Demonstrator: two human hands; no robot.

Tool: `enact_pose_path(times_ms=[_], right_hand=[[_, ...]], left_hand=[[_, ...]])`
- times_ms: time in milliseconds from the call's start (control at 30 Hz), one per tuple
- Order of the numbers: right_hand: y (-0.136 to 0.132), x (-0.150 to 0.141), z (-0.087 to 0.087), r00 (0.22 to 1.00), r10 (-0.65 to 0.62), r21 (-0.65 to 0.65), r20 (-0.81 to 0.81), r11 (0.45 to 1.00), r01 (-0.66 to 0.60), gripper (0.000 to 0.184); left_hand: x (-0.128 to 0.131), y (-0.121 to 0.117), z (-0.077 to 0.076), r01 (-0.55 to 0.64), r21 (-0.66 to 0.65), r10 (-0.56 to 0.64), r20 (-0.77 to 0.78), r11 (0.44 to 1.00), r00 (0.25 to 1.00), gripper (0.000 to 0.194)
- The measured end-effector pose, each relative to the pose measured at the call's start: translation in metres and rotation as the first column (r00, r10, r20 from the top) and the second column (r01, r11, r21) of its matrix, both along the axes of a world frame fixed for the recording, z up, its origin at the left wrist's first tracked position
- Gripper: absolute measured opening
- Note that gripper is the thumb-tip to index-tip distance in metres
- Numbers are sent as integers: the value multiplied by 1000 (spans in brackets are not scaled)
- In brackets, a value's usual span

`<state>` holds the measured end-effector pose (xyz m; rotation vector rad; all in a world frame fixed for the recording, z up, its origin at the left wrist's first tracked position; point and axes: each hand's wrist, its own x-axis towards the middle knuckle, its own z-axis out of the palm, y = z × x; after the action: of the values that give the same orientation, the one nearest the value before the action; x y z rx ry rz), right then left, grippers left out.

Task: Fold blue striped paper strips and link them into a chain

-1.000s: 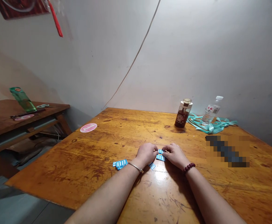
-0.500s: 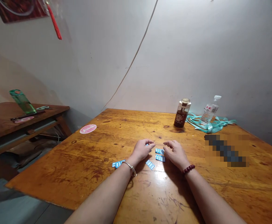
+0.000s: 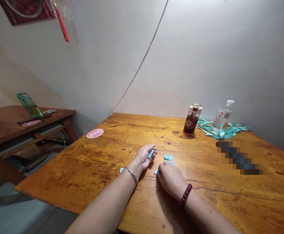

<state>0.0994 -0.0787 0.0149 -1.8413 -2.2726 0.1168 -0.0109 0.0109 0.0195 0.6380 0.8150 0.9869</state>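
My left hand [image 3: 142, 158] is turned partly palm-up, its fingers curled around small blue-and-white striped cards [image 3: 151, 153]. Just right of it, my right hand [image 3: 172, 180] reaches down to the table with its fingertips closed on the edge of a similar striped card [image 3: 156, 172]. Beyond the right hand lies a small stack of these cards [image 3: 168, 157]; another stack [image 3: 171, 163] is mostly covered by the knuckles. Behind my left wrist more cards [image 3: 121, 170] show only in part.
On the wooden table [image 3: 83, 172] stand a brown-filled bottle [image 3: 191, 120] and a clear water bottle [image 3: 222, 117] among teal ribbon [image 3: 226, 132]. A pixelated dark object [image 3: 238, 157] lies at right, a pink round sticker [image 3: 95, 133] at left. A green bottle [image 3: 31, 105] stands on the side table.
My right hand has moved toward me and left, onto the loose card. My left hand has rolled palm-up, showing the cards in it. The view has shifted slightly.
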Motion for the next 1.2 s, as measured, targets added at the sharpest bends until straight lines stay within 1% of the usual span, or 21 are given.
enact_pose_path(times_ms=[67,133,200,267,333,433,500,533,633,667,700,767,800,867,967,1033,1133,1200], right_hand=[[-1,2,0,1000,4,-13,-10,1000,-4,17],[-1,6,-1,997,5,14,-71,1000,-4,16],[-1,10,-1,981,5,66,-196,998,8,14],[1,16,-2,928,-8,93,-373,995,46,13],[5,21,-1,822,-13,91,-570,993,78,13],[9,27,1,596,22,85,-803,993,77,15],[10,28,3,440,33,74,-897,994,75,14],[10,28,4,370,25,59,-929,995,82,17],[9,27,8,189,-42,-26,-981,996,88,40],[8,26,10,141,-68,-59,-988,996,66,41],[8,26,11,99,-90,-87,-991,996,37,38],[7,27,12,30,-118,-118,-992,993,5,26],[7,27,12,7,-125,-124,-992,992,12,22],[8,28,12,-15,-128,-129,-992,990,52,19],[9,30,9,-4,-134,-134,-991,986,97,19],[10,31,9,-7,-143,-143,-990,983,116,20],[11,31,10,-38,-176,-179,-984,977,112,25],[11,32,11,-30,-187,-189,-982,973,130,25]], left_hand=[[0,0,-2,12,4,-12,22,1000,1000,15],[-1,-1,-4,38,2,-38,47,999,998,17],[-2,-2,-5,83,-9,-82,86,997,993,20],[-3,-4,-5,141,-9,-139,125,990,982,24],[-3,-7,-3,200,13,-200,141,980,970,32],[-2,-14,2,283,76,-291,113,956,950,40],[-1,-19,6,313,108,-322,88,944,943,38],[0,-21,7,319,118,-329,76,941,941,36],[1,-25,9,338,129,-345,28,932,938,30],[1,-26,9,348,128,-352,11,929,936,28],[1,-26,8,352,126,-355,2,927,935,26],[2,-25,6,348,111,-351,3,931,937,20],[2,-24,5,343,96,-345,11,934,938,18],[3,-23,3,339,63,-341,37,939,939,17],[2,-23,2,365,43,-368,81,930,926,18],[2,-25,4,395,55,-399,99,917,912,22],[2,-28,8,454,88,-461,88,886,883,30],[2,-30,10,494,114,-503,77,862,861,31]])
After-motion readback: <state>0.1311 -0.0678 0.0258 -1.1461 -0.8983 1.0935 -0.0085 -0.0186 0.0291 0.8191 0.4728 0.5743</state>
